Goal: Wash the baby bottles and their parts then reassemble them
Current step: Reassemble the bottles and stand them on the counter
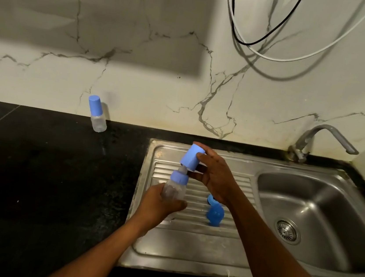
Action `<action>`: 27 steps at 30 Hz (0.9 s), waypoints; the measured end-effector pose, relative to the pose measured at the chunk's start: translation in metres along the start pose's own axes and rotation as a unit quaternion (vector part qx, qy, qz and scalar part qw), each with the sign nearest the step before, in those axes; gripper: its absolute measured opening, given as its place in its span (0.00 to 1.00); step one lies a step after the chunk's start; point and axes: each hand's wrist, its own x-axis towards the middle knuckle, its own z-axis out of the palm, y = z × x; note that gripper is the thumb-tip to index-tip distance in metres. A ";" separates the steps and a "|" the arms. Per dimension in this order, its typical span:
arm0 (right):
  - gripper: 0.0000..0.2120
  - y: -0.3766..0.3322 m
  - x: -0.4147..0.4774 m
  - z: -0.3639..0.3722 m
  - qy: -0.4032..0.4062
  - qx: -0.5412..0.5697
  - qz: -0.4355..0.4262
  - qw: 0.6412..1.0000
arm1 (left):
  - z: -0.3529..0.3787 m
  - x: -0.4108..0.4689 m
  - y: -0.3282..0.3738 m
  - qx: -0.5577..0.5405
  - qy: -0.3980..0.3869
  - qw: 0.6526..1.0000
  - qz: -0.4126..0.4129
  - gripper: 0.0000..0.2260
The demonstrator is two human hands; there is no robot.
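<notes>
My left hand (159, 207) grips a clear baby bottle (174, 189) by its body, tilted over the steel drainboard (187, 242). The bottle carries a blue collar ring (179, 177) with a clear teat poking up from it. My right hand (214, 177) holds a blue cap (191, 157) just above the teat, tilted and not seated on it. A second bottle (97, 115), capped in blue, stands upright on the black counter by the wall. Another blue cap (214, 214) lies on the drainboard, and a blue ring part (210, 199) behind it is half hidden by my right wrist.
The sink basin (318, 224) with its drain lies to the right, with a metal tap (323, 142) behind it. Black counter (45, 179) stretches to the left. White and black cables (268, 47) hang on the marble wall above.
</notes>
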 end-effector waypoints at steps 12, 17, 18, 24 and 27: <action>0.11 0.007 -0.014 0.011 -0.075 -0.026 0.029 0.996 | 0.003 -0.023 0.008 -0.135 0.005 0.991 -0.013 0.05; 0.12 0.013 -0.016 0.009 -0.061 -0.051 0.004 0.997 | 0.015 -0.029 0.016 -0.165 0.031 0.985 -0.043 0.05; 0.13 0.014 -0.017 0.008 -0.060 -0.060 -0.001 0.996 | 0.016 -0.030 0.018 -0.169 0.031 0.984 -0.050 0.05; 0.14 0.031 -0.022 0.003 -0.069 -0.097 -0.003 0.993 | 0.020 -0.037 0.013 -0.147 0.037 0.984 -0.094 0.03; 0.14 0.038 -0.020 0.009 -0.087 -0.115 -0.013 0.989 | 0.020 -0.039 0.002 -0.160 0.049 0.982 -0.086 0.07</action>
